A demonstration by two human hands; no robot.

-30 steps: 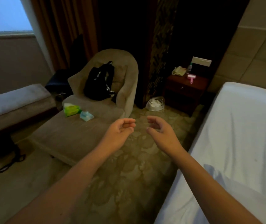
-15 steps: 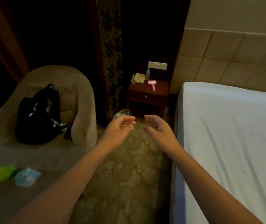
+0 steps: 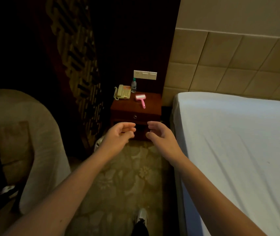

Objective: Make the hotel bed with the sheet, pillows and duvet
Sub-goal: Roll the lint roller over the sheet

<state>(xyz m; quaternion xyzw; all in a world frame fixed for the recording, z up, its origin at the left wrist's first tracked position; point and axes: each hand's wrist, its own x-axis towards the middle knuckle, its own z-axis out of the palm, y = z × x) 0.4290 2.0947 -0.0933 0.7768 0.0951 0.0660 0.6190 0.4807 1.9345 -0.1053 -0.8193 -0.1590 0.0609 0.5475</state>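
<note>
Sheet (image 3: 237, 150) lies spread and faintly creased over the bed (image 3: 186, 201), just to the right of the right hand (image 3: 161, 137); no pillows or duvet show. Both hands hover empty over the carpet (image 3: 118, 184), fingers loosely curled. The left hand (image 3: 119, 133) is close beside the right but apart from it, probably held ready between steps. Beyond the fingertips stands a nightstand (image 3: 135, 113) with a phone (image 3: 122, 92), a water bottle (image 3: 133, 85) and a pink lint roller (image 3: 141, 98). Left of the left hand, an armchair (image 3: 42, 142) narrows the aisle.
</note>
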